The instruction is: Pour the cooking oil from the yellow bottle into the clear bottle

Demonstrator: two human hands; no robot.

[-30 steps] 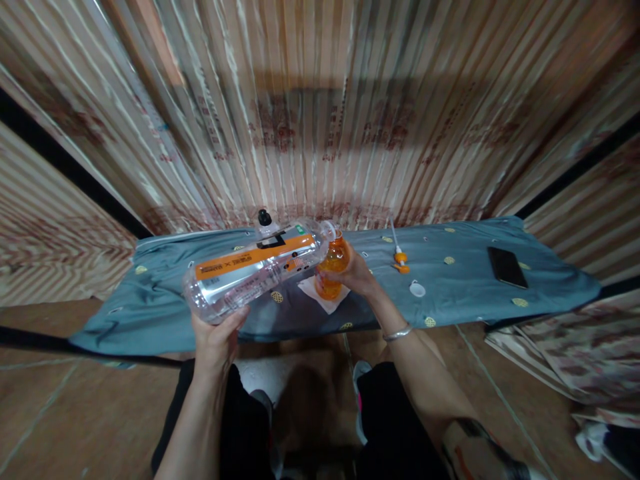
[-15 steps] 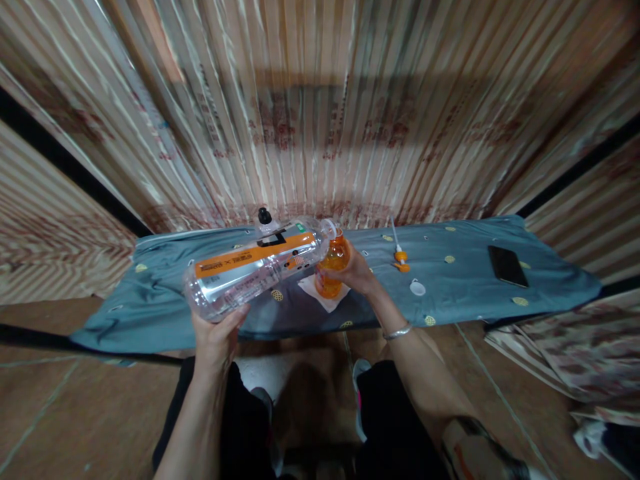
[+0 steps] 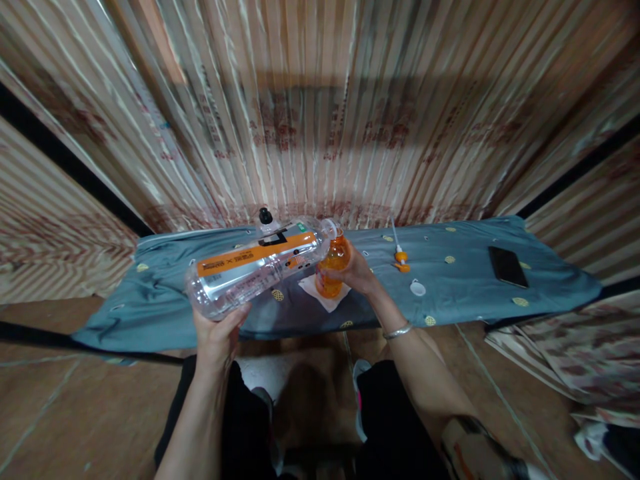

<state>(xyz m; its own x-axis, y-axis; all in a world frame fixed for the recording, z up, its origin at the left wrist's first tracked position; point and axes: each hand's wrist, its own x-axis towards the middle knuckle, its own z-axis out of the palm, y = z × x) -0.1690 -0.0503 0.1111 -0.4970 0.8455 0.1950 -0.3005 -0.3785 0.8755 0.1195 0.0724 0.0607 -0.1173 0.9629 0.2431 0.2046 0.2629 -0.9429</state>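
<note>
A large clear plastic bottle [image 3: 255, 267] with an orange and silver label lies tilted in my left hand [image 3: 217, 337], which grips it near its base. Its neck slopes down to the right and meets the mouth of an orange see-through bottle [image 3: 330, 283]. My right hand [image 3: 356, 270] is wrapped round that orange bottle, which stands upright on a white tissue [image 3: 325, 300]. Whether liquid runs between the two mouths I cannot make out. To the right lies an orange pump head [image 3: 401, 259] with a thin pale tube.
A blue-grey cloth with yellow prints covers the narrow table [image 3: 470, 293]. On it are a black phone [image 3: 507, 267] and a small white round lid-like piece [image 3: 417, 287]. A black-capped bottle [image 3: 265, 217] stands behind the large bottle. A striped curtain [image 3: 310, 120] hangs behind.
The large bottle's base has shifted very slightly to the right with my left hand. The orange bottle and my right hand look unchanged.
</note>
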